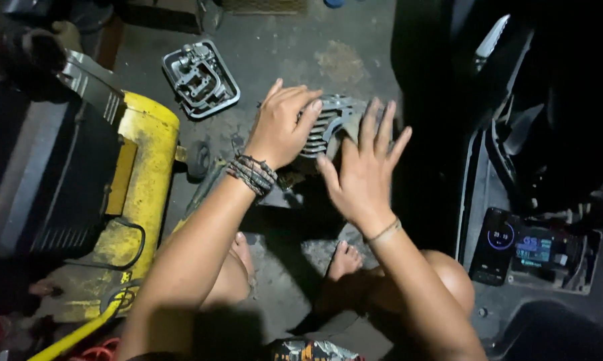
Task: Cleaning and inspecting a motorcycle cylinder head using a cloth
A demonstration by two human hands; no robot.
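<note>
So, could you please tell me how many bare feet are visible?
2: the left foot beneath the left forearm, the right foot beneath the right wrist; both partly hidden.
</note>
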